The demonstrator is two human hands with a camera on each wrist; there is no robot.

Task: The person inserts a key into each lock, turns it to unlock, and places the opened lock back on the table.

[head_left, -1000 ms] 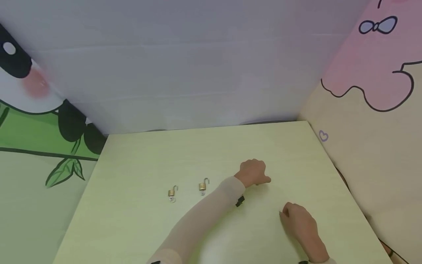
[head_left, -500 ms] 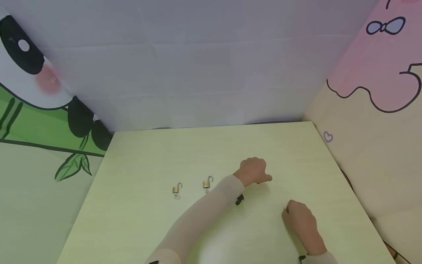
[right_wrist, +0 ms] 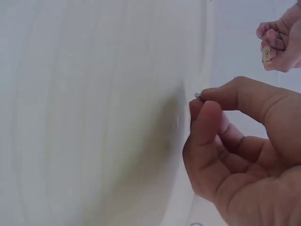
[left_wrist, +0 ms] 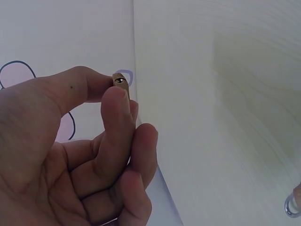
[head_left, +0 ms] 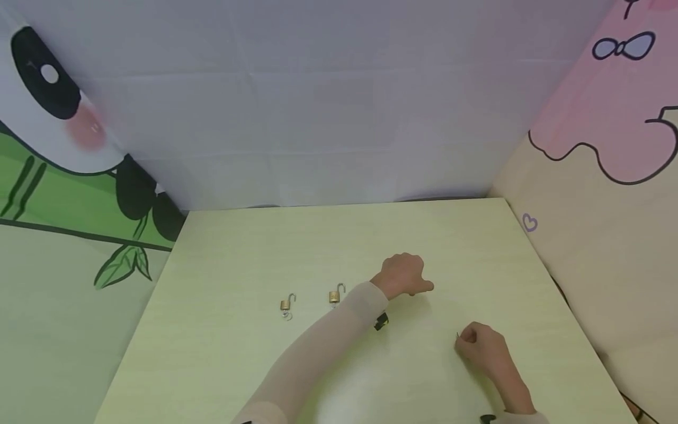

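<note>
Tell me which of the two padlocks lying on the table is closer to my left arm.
The right-hand padlock, shackle open, lies just beside the sleeve of the left hand. The other padlock lies farther left on the table, apart from it.

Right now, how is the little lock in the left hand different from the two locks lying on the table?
The padlock in the left hand is pinched between thumb and fingers, lifted off the table; the two padlocks on the table lie loose and untouched. The held one is mostly hidden, only its keyhole end showing; the table ones show whole, shackles swung open. All look small and brass-coloured.
</note>
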